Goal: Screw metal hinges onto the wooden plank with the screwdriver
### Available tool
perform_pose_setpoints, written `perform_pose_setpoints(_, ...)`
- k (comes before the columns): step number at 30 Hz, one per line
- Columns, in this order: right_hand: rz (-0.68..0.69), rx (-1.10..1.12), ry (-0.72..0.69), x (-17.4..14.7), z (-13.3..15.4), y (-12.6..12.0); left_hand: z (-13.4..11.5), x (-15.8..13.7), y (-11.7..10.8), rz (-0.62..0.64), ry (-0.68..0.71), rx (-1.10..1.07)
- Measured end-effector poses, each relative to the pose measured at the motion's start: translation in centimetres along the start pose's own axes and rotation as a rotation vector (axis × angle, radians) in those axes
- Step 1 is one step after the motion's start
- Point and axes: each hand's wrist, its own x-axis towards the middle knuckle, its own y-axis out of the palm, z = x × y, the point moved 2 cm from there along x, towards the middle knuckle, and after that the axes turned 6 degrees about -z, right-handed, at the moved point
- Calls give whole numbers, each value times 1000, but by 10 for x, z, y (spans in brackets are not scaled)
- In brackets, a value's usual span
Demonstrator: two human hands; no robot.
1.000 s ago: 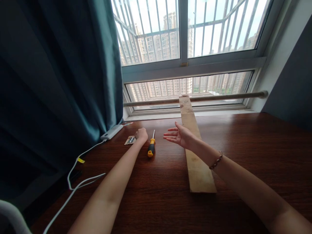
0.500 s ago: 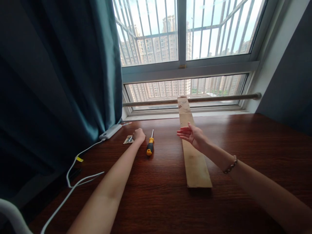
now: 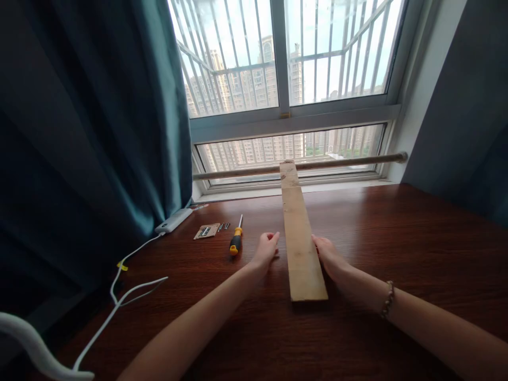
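Observation:
A long wooden board (image 3: pixel 302 243) slants down from the rail at the window towards me. My right hand (image 3: pixel 329 256) is at its right edge, thumb against the side and the other fingers partly hidden by the wood. Left of the board, a small gap apart, is my left hand (image 3: pixel 265 251) with thumb and forefinger pinched; whatever lies between them is too small to make out. Further left lies a yellow and black screwdriver (image 3: pixel 236 241), its shaft pointing at the window. Several small screws (image 3: pixel 224 227) lie beside a small brown card packet (image 3: pixel 206 231).
A white power strip (image 3: pixel 174 220) lies by the blue curtain (image 3: pixel 159 132), and its white cable (image 3: pixel 135 251) runs down the left side of the dark wooden tabletop (image 3: pixel 369 227). The rail (image 3: pixel 349 161) crosses in front of the barred window.
My left hand has left the screws and packet and come right, close to the board. My right hand has dropped from over the board to its right edge. The view has shifted slightly.

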Motion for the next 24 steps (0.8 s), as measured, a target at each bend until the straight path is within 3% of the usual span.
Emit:
perform_pose_setpoints(4,46,123,21,-6,4,4,5,-12,32,177,-200,-333)
perform_pose_setpoints(8,48,214,26,-6,2,4,-10,-6,41,79,-360,-367)
perform_pose_setpoints(14,74,224,-42,-14,-2,10,-19,-10,42,1,-385,-375)
perform_pose_setpoints(19,196,294,-82,-32,8,23,-28,-16,25,-19,-357,-406)
perform_pose_setpoints(24,183,311,-44,-35,9,24,-34,3,-26,-76,-237,-380)
